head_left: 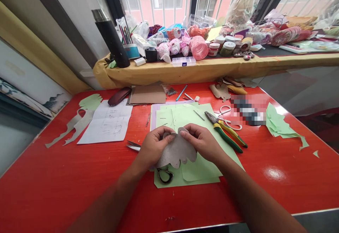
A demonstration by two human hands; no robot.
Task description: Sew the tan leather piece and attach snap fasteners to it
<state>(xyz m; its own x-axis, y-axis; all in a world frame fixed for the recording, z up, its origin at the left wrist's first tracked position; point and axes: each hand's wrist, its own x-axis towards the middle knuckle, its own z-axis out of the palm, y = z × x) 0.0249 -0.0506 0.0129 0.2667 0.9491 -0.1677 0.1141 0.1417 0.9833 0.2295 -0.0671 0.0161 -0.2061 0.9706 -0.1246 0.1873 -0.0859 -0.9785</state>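
Note:
Between my two hands is a grey piece of leather or felt-like sheet point(178, 151) with a scalloped lower edge; its exact material I cannot tell. My left hand point(156, 144) pinches its upper left part between thumb and fingers. On the upper right, my right hand point(202, 141) grips it the same way. Light green paper sheets point(201, 174) lie beneath on the red table. Partly under the piece and my left hand are scissors point(165, 176), with a black handle loop and blades showing. Green and yellow pliers point(225, 132) rest right of my right hand.
White-handled scissors point(230, 116) lie beyond the pliers. At left are a printed sheet point(106, 123), a dark glasses case point(119, 96) and grey offcuts point(76, 125). Green paper scraps point(282, 121) lie at right. A black thermos point(112, 39) and jars point(214, 49) crowd the windowsill.

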